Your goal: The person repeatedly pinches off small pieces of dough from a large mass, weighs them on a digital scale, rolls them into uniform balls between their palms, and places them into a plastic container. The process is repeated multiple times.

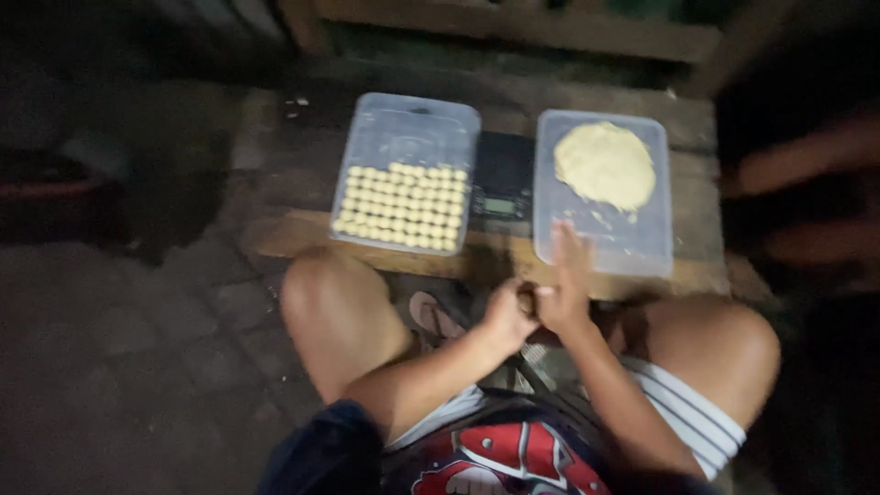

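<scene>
With our left hand (pixel 507 316) and right hand (pixel 561 298) pressed around a hidden dough piece, it may fall, missing the ball tray (pixel 405 119).

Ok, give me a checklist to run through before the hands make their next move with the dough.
1. Left hand and right hand pressed together: ok.
2. Piece of dough between the palms: cannot tell, hidden.
3. Dough mass left in the right tray: ok.
4. Free space in the left tray behind the rows of balls: ok.
5. Scale between the trays unobstructed: ok.
6. Picture sharp enough to judge ball size: not ok.
</scene>
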